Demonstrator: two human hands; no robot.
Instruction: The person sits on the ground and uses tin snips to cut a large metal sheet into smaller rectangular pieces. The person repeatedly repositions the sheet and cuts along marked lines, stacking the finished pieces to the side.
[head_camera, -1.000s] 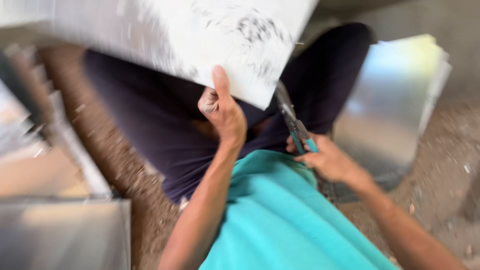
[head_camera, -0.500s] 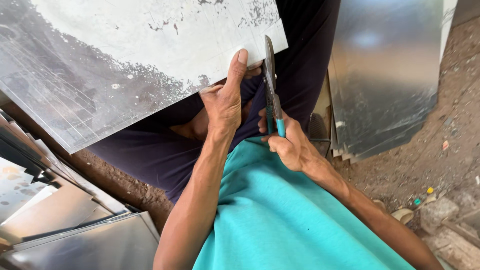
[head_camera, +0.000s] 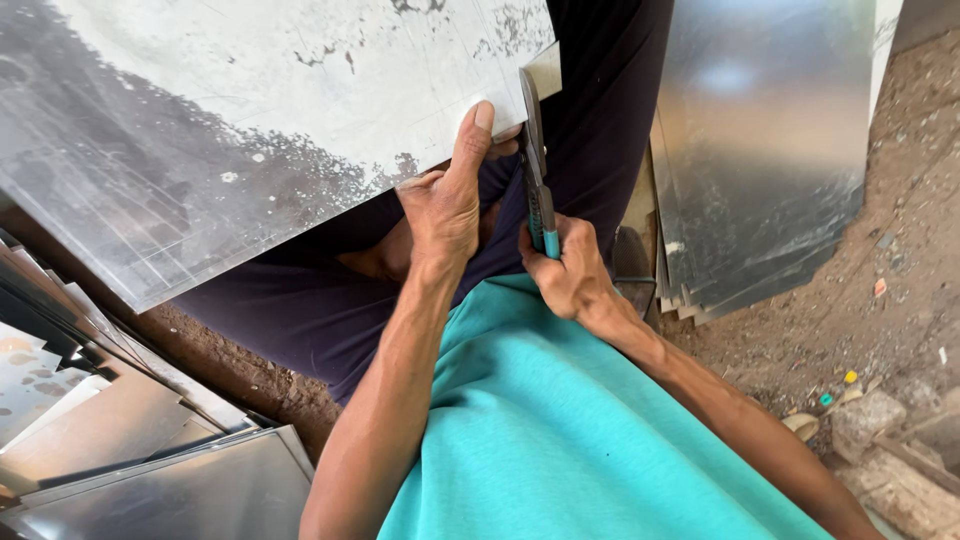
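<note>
A large grey metal sheet (head_camera: 250, 130) with white blotches lies across my lap. My left hand (head_camera: 445, 205) grips its near edge, thumb pressed flat on top. My right hand (head_camera: 565, 270) is closed around the teal handles of metal snips (head_camera: 535, 170). The snips' blades bite into the sheet's right edge, just right of my left thumb. A narrow strip of metal (head_camera: 545, 70) stands apart from the sheet on the far side of the blades.
A stack of shiny metal sheets (head_camera: 760, 150) leans at the right. More cut sheets (head_camera: 130, 450) lie piled at the lower left. Dirt ground with stones and small scraps (head_camera: 860, 400) spreads at the right.
The view has steadied and closed in. The sheet has shifted left and lower across my lap, and the snips have advanced further up along its right edge.
</note>
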